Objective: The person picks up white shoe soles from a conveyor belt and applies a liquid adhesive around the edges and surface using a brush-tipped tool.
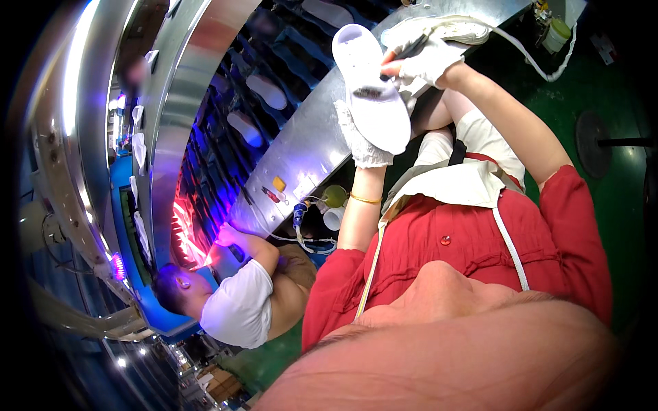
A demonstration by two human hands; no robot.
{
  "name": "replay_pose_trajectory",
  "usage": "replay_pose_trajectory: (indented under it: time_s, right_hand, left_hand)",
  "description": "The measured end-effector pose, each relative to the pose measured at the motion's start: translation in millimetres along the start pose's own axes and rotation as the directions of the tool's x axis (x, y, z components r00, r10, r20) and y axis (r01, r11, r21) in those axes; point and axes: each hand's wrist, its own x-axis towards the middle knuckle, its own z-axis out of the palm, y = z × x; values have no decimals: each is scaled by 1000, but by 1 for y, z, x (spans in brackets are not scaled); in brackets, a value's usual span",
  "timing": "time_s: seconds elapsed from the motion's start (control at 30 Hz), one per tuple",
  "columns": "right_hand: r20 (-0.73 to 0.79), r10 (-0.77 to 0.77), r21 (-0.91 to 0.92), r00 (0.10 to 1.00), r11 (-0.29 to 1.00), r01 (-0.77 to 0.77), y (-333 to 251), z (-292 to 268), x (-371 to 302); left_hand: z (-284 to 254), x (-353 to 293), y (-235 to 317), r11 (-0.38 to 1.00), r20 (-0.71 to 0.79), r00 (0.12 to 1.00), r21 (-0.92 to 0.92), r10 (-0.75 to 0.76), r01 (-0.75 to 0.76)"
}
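My left hand (356, 140), in a white glove, holds a white shoe sole (380, 120) from beneath, over the edge of the metal table (301, 147). The sole is tilted, with its broad end toward me. My right hand (426, 65), in a white glove with bare fingertips, is closed round a brush (414, 45) whose handle joins a white hose (510, 40). Dark bristles lie against the middle of the sole. Beyond my right hand, a white shoe part (462, 31) rests on the table; my glove partly hides it.
Left of the table, a dark ribbed conveyor carries several soles (266, 92). At the left, a co-worker (236, 308) reaches into pink-lit machinery. A yellow block (279, 183) lies on the table near a green-topped container (334, 196). Another green container (560, 29) stands at the far right.
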Motion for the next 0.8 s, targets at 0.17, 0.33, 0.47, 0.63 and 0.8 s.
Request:
replay_pose_trajectory:
  time_s: [0.17, 0.33, 0.47, 0.63, 0.8]
  right_hand:
    - [-235, -395, -312, 888, 896, 316, 12, -15, 22]
    - [-93, -626, -412, 774, 732, 542, 21, 15, -14]
    - [60, -403, -63, 913, 911, 407, 19, 33, -49]
    - [122, 91, 180, 988, 977, -112, 4, -3, -32]
    - [-62, -624, -298, 779, 757, 582, 8, -23, -1]
  left_hand:
    - [14, -12, -6, 987, 108, 987, -101, -116, 127]
    - [4, -5, -1, 977, 89, 995, -203, -54, 71]
    - [-37, -4, 8, 983, 197, 980, -171, -34, 68]
    - [6, -14, 6, 998, 9, 998, -2, -62, 62]
    - [6, -14, 1, 987, -1, 998, 151, -56, 55]
